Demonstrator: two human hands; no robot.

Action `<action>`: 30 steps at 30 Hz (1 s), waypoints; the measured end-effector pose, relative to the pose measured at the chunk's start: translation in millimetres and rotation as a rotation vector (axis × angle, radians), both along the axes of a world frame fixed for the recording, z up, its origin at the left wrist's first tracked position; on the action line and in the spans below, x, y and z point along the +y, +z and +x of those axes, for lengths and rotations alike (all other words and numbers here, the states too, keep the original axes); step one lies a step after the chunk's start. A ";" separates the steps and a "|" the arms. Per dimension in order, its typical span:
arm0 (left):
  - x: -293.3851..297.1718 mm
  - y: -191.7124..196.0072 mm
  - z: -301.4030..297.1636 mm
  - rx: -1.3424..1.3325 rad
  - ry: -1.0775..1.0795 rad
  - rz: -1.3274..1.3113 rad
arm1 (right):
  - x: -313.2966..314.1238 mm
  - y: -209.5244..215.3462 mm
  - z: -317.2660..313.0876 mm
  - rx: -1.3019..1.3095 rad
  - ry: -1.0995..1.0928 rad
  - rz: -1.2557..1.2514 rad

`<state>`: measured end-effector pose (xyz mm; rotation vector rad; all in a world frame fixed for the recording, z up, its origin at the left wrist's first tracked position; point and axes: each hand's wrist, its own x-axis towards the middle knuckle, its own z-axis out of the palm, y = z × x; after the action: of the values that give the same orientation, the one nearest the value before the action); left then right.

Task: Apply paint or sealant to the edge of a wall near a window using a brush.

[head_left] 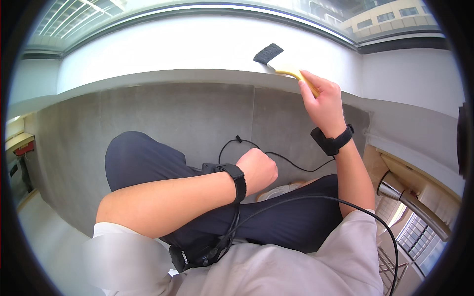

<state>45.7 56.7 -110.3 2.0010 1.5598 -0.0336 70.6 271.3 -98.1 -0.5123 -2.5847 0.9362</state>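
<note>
My right hand [323, 101] is closed around the yellow handle of a brush [289, 71]. Its wide head of black bristles points up and to the left, over the white windowsill [163, 52]; the bristles look to be on or just above that surface, I cannot tell which. Across my lap lies my left forearm, and my left hand [256, 171] is curled into a fist above my folded legs. Nothing sticks out of that fist. A black strap with a small box sits on each wrist.
A window frame [197, 11] runs along the far side of the sill. Below it stands a grey tiled wall [173, 106]. A black cable [291, 163] loops in front of the wall, and another crosses my lap. At the right is a metal cylinder [419, 209] beside wooden panelling.
</note>
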 end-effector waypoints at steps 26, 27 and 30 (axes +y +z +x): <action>-1.2 -5.0 2.9 0.002 0.003 0.010 | -11.0 0.9 -9.8 0.036 0.096 0.005; -0.6 -4.8 3.7 -0.005 0.011 0.018 | -11.1 1.1 -10.5 -0.035 0.057 0.039; -1.5 -4.8 4.7 -0.016 0.022 0.018 | -11.5 3.3 -11.8 -0.161 0.084 0.059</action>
<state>50.4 55.2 -115.1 1.9928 1.5771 0.0054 58.8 259.8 -94.9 -0.4846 -2.7890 0.8759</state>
